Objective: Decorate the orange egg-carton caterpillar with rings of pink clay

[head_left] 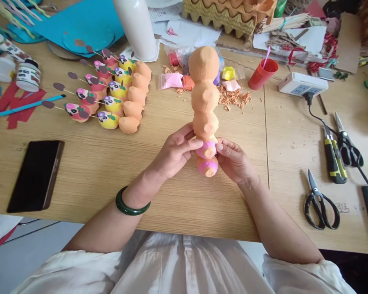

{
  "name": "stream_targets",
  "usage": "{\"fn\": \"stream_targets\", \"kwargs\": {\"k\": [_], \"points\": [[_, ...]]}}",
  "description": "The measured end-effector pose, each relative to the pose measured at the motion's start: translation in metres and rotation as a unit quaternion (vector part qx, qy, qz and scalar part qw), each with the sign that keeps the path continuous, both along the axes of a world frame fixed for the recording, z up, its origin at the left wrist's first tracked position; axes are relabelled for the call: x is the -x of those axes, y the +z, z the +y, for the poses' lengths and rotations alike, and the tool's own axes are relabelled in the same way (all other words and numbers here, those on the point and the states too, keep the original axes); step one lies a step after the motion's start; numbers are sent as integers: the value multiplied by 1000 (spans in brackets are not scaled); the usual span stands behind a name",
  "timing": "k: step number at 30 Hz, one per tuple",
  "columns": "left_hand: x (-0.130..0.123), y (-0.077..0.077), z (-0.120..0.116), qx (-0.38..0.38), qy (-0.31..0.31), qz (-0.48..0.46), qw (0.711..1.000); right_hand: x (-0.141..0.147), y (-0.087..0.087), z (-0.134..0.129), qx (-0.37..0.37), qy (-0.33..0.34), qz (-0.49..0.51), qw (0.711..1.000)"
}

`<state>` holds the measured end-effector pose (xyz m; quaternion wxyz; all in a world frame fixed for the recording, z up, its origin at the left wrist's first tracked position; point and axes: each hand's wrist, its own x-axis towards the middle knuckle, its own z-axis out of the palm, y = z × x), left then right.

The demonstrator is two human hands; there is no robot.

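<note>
Between my two hands stands a strip of orange egg-carton cups (205, 98), held up over the table with its far end raised. The two cups nearest me carry pink clay (207, 148) on their faces; the others are plain orange. My left hand (179, 151) pinches the strip from the left, thumb on the pink part. On the right edge, the thumb and fingers of my right hand (233, 157) grip the same pink cup. Behind the strip lie clay packets (171, 80) and orange shavings (234, 98), partly covered by it.
Decorated egg-carton rows (113, 98) stand at left. A phone (35, 175) lies near the front edge. To the right are scissors (320, 204), pliers (334, 157), a power strip (303, 84) and a red cup (263, 73). A white bottle (136, 30) and stacked egg trays (223, 18) stand behind.
</note>
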<state>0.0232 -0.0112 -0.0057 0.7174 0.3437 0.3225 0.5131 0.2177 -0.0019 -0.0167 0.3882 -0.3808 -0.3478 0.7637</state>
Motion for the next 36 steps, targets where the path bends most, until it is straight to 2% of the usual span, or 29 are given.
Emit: {"fn": "stream_targets", "kwargs": {"k": [6,16,20,25,30,36], "points": [[1,5,0,47,-12,-32,998,2,3,-2,-1,3,-5,1000],[-2,-2,1,79,-25,-34,996,8,3,-7,-20,-5,-39,999],[-5,-2,2,112,-2,-39,993,9,6,-7,-27,10,-49,998],[-4,-5,1,116,3,-5,993,10,7,-8,-21,15,-58,998],[-3,-7,1,116,0,-18,993,10,5,-9,-34,33,-60,997],[-7,-3,2,167,11,-71,983,8,4,-1,44,-13,-8,999]]}}
